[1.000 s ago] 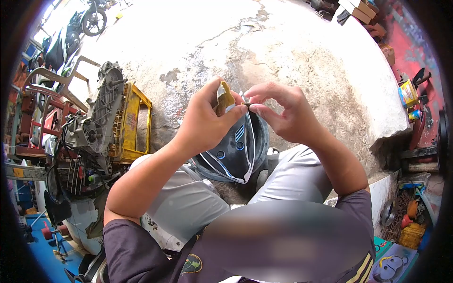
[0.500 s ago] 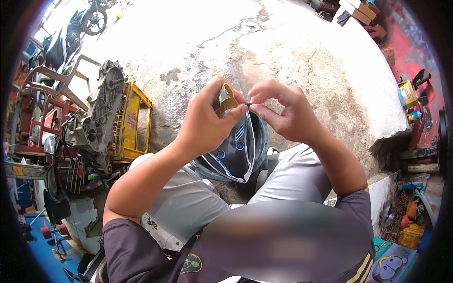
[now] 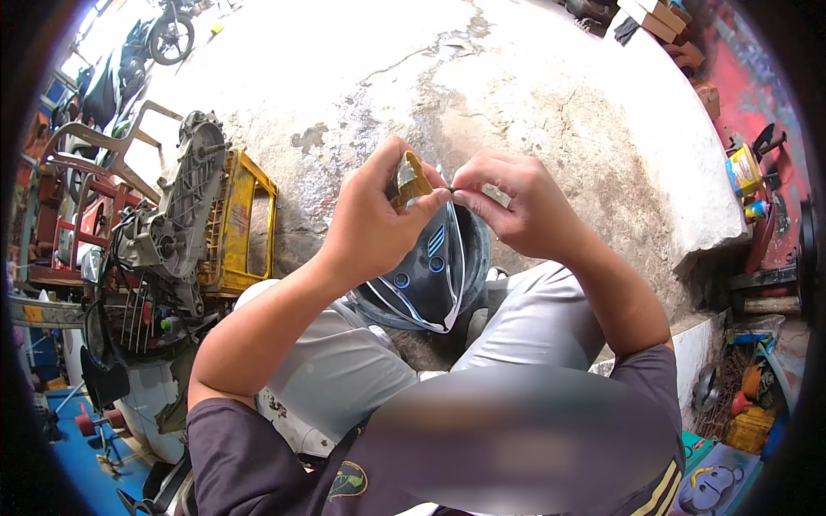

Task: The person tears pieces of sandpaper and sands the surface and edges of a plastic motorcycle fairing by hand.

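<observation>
My left hand (image 3: 372,211) is closed around a gold piece (image 3: 415,179) with a ragged top edge and a silvery face, possibly a torn packet. Its thumb and fingertips also meet a small dark object (image 3: 452,190), too small to name. From the other side, my right hand (image 3: 520,199) pinches that same dark object between thumb and forefinger. Below both hands, between my knees, a black pointed panel (image 3: 426,279) with blue stripes and white edging lies over a dark round basin (image 3: 478,267). The hands hide its upper end.
At left, a metal engine casing (image 3: 185,202) leans by a yellow crate (image 3: 249,228), near a plastic chair (image 3: 129,142). A raised white ledge (image 3: 701,211) runs along the right. Assorted parts (image 3: 744,396) lie at lower right.
My right hand's fingers have drawn closer together and turned slightly downward around the small dark object. My left hand still holds the gold piece, nearly unmoved.
</observation>
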`<state>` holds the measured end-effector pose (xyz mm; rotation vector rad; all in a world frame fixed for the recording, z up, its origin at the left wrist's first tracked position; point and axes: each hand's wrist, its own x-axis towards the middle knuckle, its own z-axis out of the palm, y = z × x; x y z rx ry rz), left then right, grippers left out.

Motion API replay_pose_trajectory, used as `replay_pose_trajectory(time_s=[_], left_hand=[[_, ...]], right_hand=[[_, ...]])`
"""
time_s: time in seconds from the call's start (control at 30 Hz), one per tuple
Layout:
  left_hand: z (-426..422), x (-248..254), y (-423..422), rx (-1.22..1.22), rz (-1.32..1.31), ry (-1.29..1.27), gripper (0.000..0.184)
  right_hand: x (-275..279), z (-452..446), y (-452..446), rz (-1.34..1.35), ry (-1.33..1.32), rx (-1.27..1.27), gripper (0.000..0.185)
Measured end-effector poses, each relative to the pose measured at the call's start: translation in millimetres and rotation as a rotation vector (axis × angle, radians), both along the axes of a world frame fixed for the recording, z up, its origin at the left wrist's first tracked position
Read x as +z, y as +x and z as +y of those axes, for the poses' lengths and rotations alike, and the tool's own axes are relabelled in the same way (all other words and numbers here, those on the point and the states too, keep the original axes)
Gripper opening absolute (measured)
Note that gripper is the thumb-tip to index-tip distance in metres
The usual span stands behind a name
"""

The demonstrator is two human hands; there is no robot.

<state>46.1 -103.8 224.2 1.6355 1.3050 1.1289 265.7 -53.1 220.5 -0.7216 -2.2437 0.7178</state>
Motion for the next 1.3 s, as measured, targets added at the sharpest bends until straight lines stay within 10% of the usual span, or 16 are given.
replay_pose_trajectory(time_s=[1.3], left_hand=[[3.7, -5.2, -0.4, -0.145, 0.110, -0.147, 0.017]], right_hand=[[6.6, 4.7, 15.4, -0.264, -0.226, 0.078, 0.009]])
